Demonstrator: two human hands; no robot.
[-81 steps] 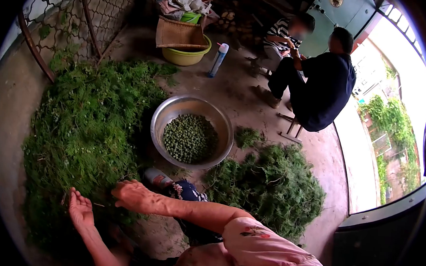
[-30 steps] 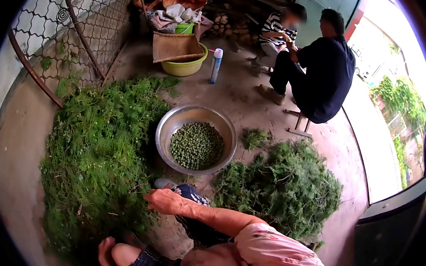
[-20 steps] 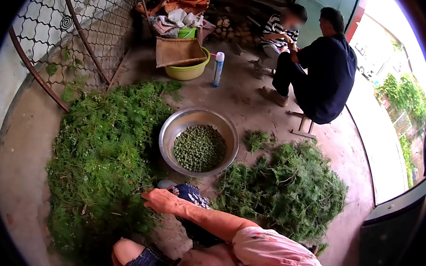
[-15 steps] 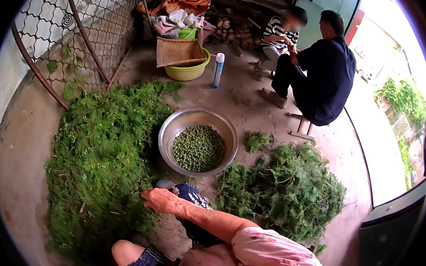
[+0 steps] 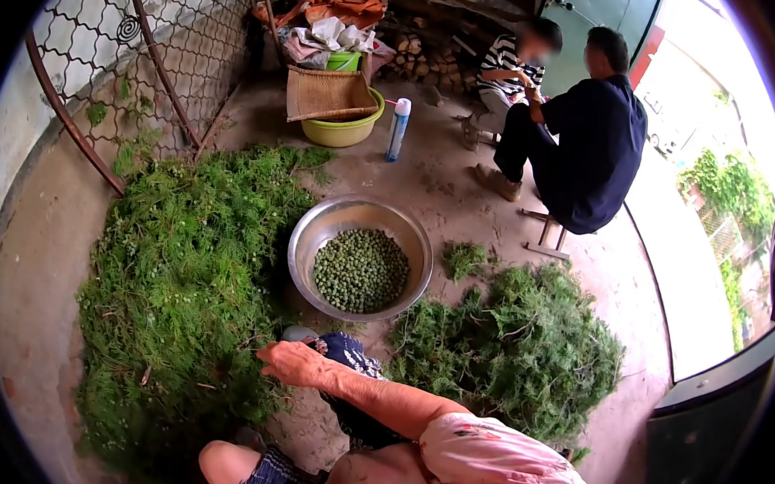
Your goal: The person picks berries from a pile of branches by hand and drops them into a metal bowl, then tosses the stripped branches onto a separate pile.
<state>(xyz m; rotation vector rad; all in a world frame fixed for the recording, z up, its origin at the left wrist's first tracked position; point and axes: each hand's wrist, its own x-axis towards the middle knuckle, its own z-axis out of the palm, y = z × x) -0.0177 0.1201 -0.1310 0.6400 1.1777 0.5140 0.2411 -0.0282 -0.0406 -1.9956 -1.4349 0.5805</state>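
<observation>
My right hand reaches across my knee to the edge of a large heap of green leafy sprigs on the left. Its fingers are curled together, and anything between them is too small or hidden to make out. My left hand is not in view. In front of my knees stands a wide metal basin, partly filled with small round green fruits. To its right lies a second heap of cut green sprigs, with a small tuft of the same greenery beside it.
A yellow-green tub holding a woven scoop stands at the back, beside a spray can. Two people sit at the back right, one on a low stool. A metal lattice leans along the left wall.
The view has shifted very slightly. My right hand stays in nearly the same place at the edge of the left heap, its fingers still curled.
</observation>
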